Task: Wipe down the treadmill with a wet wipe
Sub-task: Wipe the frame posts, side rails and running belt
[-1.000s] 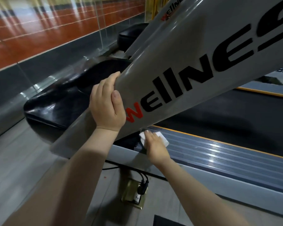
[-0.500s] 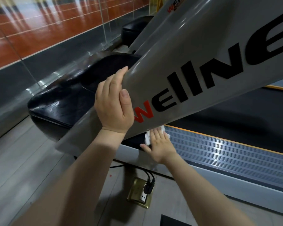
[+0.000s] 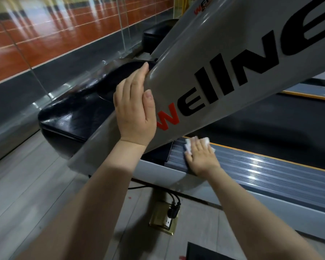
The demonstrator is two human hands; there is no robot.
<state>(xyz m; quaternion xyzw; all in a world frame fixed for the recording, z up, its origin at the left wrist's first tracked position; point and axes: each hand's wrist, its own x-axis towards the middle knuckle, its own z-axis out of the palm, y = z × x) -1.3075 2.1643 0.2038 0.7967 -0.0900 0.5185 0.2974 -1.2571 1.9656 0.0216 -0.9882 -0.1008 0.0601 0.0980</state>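
Observation:
The treadmill's grey slanted upright with black and red lettering crosses the view. My left hand grips its lower part, fingers over the far edge and thumb on the near face. Below it, my right hand lies flat with straight fingers on the ribbed grey side rail. It presses a white wet wipe onto the rail, and the wipe shows past the fingertips. The black running belt lies beyond the rail's orange edge.
The black motor cover sits left of the upright. A glass wall stands behind it. On the grey floor below the rail is a brass floor socket with a black plug and cable. A dark mat corner shows at the bottom.
My right hand with the wipe slid right along the side rail, out from under the upright, and flattened. My left hand kept its hold on the upright.

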